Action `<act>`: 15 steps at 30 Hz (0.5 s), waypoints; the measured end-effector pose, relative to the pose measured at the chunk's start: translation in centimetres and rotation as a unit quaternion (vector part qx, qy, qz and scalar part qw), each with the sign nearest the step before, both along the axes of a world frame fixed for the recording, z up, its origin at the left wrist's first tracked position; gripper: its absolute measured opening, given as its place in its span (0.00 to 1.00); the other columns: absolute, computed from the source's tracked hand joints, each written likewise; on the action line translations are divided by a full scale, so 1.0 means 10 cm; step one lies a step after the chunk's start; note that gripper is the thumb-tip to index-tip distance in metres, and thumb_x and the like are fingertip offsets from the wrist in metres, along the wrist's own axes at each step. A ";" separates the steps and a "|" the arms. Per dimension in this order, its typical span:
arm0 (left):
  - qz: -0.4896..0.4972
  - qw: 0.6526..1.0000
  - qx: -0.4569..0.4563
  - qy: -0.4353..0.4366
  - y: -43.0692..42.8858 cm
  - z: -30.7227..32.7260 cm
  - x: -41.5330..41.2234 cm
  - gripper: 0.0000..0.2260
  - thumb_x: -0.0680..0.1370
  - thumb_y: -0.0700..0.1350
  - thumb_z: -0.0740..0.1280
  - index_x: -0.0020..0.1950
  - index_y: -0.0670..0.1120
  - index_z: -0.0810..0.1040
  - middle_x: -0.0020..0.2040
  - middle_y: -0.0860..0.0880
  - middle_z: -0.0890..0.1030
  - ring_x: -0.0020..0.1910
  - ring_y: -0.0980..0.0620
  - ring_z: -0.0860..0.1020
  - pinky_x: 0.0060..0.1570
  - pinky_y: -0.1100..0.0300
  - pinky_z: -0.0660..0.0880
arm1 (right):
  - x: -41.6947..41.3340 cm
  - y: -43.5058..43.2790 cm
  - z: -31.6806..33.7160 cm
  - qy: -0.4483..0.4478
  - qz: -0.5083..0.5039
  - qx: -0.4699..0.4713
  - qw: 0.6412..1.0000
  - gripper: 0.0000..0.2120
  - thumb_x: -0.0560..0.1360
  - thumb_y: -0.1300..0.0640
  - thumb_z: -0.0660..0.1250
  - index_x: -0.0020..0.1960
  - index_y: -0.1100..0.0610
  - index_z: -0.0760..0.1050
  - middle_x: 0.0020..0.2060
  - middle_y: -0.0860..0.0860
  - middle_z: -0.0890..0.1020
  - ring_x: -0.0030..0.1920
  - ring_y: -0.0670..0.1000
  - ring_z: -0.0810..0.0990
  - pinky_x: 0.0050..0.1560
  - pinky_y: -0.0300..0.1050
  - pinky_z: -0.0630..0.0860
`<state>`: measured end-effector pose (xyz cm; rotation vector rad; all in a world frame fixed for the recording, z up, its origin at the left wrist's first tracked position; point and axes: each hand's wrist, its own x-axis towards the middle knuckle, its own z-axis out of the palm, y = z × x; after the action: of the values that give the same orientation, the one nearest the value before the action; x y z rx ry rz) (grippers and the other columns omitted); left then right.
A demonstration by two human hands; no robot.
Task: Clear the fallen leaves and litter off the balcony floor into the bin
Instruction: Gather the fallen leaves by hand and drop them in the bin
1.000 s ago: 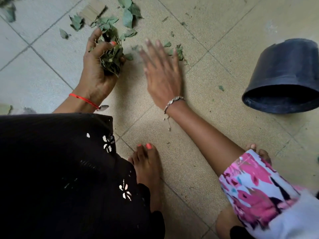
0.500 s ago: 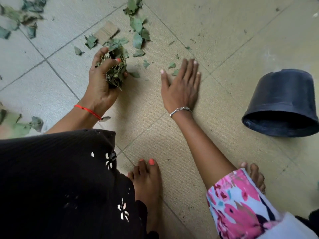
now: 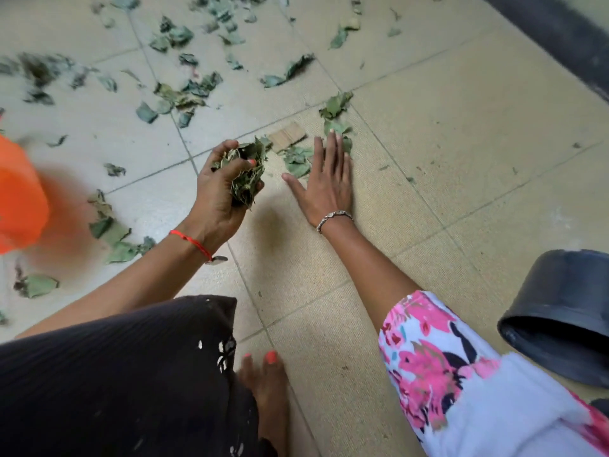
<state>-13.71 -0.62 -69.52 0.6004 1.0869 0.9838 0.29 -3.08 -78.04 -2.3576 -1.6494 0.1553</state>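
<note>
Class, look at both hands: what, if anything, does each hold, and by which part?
The left hand grips a bunch of dry leaves around its middle. The right hand holds nothing, flat on the floor.

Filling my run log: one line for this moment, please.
left hand: grips leaf bunch | right hand: flat on floor beside loose leaves | black pot: tipped over

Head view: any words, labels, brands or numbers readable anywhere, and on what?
No text can be read.
The cardboard scrap, black pot and floral sleeve show no lettering.
The orange container is too blurred to tell.
The white marks on the black garment are a pattern, not text.
</note>
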 end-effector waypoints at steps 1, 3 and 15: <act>-0.001 1.000 -0.003 -0.007 0.00 0.03 -0.01 0.15 0.75 0.30 0.60 0.44 0.50 0.73 0.44 0.48 0.79 0.36 0.51 0.75 0.35 0.60 0.73 | 0.00 0.05 0.00 -0.002 0.005 -0.006 1.000 0.41 0.76 0.34 0.51 0.76 0.59 0.43 0.75 0.59 0.43 0.76 0.56 0.42 0.74 0.51 0.41; -0.002 1.000 0.012 0.000 0.01 -0.02 -0.05 0.15 0.75 0.30 0.60 0.43 0.50 0.73 0.43 0.48 0.79 0.37 0.50 0.74 0.35 0.60 0.73 | 0.01 0.12 -0.01 0.012 0.026 -0.006 1.000 0.40 0.76 0.35 0.52 0.76 0.58 0.43 0.75 0.59 0.43 0.76 0.56 0.43 0.74 0.51 0.41; 0.014 1.000 0.014 0.022 0.46 -0.25 0.07 0.15 0.74 0.29 0.61 0.43 0.50 0.74 0.46 0.47 0.77 0.39 0.50 0.75 0.33 0.61 0.75 | 0.76 0.75 0.13 0.174 -0.005 0.066 0.983 0.26 0.80 0.48 0.54 0.75 0.56 0.53 0.76 0.53 0.49 0.76 0.53 0.45 0.75 0.51 0.46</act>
<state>-13.00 3.98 -72.07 0.6335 1.1247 1.0150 7.89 4.37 -76.73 -2.0969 -1.4339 0.4180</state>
